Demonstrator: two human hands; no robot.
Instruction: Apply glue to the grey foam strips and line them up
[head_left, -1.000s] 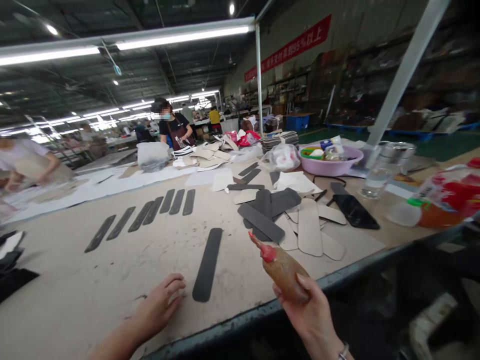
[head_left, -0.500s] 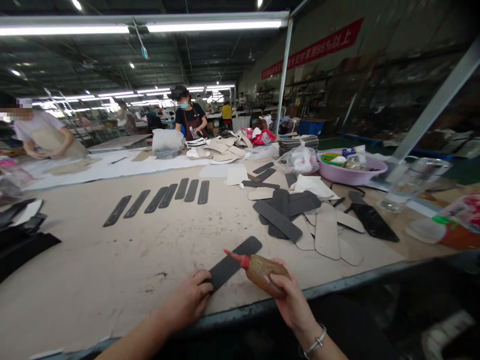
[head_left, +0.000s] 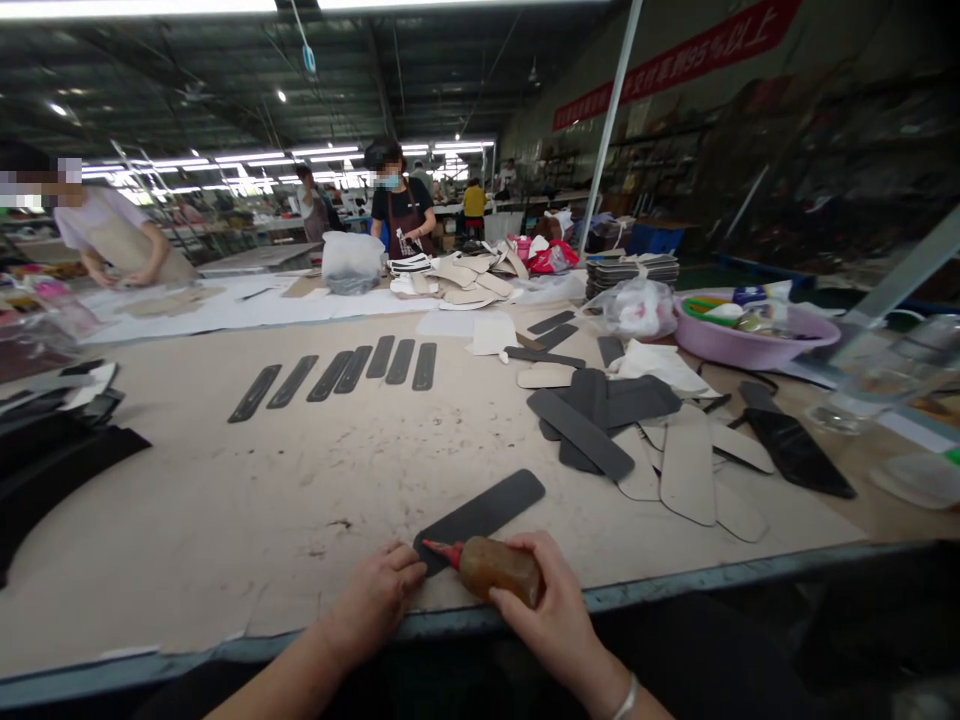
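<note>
A dark grey strip (head_left: 487,510) with rounded corners lies slantwise near the front of the table. My left hand (head_left: 384,592) is closed, its fingertips at the strip's near left end, pinning it down. In my right hand (head_left: 551,610) is a brown squeeze glue bottle (head_left: 499,568), tipped over to the left. Its red nozzle (head_left: 442,551) points at the strip's near left end, just by my left fingertips. Whether the tip touches the strip I cannot tell.
Several smaller dark strips (head_left: 352,370) lie in a row further back. To the right is a pile of dark and beige pieces (head_left: 592,430), with a purple basin (head_left: 750,340) behind it. Black material (head_left: 60,470) sits at left. Two people work across the table.
My right hand has brought the bottle left and down, so its nozzle moved from the strip's middle to its near end. My left hand stays by the strip. The view has tilted down slightly.
</note>
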